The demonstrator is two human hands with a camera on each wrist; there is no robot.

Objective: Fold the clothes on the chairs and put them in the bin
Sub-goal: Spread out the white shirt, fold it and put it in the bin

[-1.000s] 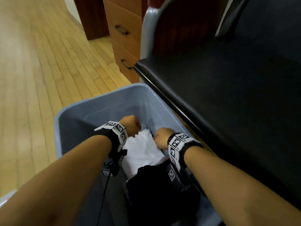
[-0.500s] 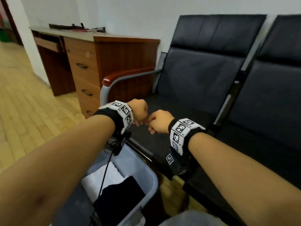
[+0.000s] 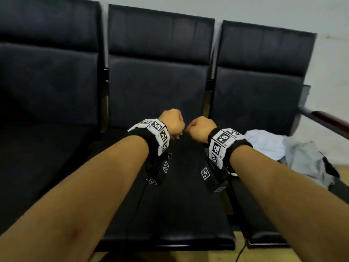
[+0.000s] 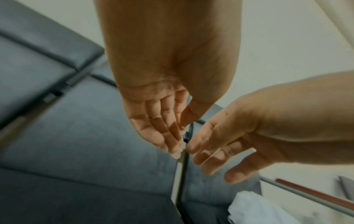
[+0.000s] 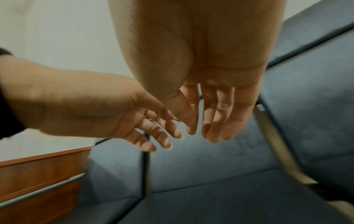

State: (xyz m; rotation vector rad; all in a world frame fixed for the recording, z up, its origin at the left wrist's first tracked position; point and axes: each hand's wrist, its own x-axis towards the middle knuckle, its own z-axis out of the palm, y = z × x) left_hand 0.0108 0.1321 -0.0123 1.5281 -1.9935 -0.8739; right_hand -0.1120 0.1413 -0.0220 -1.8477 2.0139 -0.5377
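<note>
A crumpled pale blue and grey garment (image 3: 290, 154) lies on the seat of the right-hand chair; its white-looking edge (image 4: 254, 210) shows at the bottom right of the left wrist view. My left hand (image 3: 172, 122) and right hand (image 3: 200, 127) hang side by side in the air over the middle chair seat (image 3: 170, 201), close together and holding nothing. The wrist views show both with relaxed, nearly straight fingers (image 4: 162, 130) (image 5: 214, 121). The bin is out of view.
Three black padded chairs stand in a row against a pale wall (image 3: 283, 12). The right chair has a metal arm with a dark red top (image 3: 328, 120). A wooden desk side (image 5: 38, 174) appears in the right wrist view. Wood floor (image 3: 188, 257) shows below the seats.
My hands left the folded white and black clothes in the grey bin and rose. My view swung right from the bin and desk to the chair row and the loose garment.
</note>
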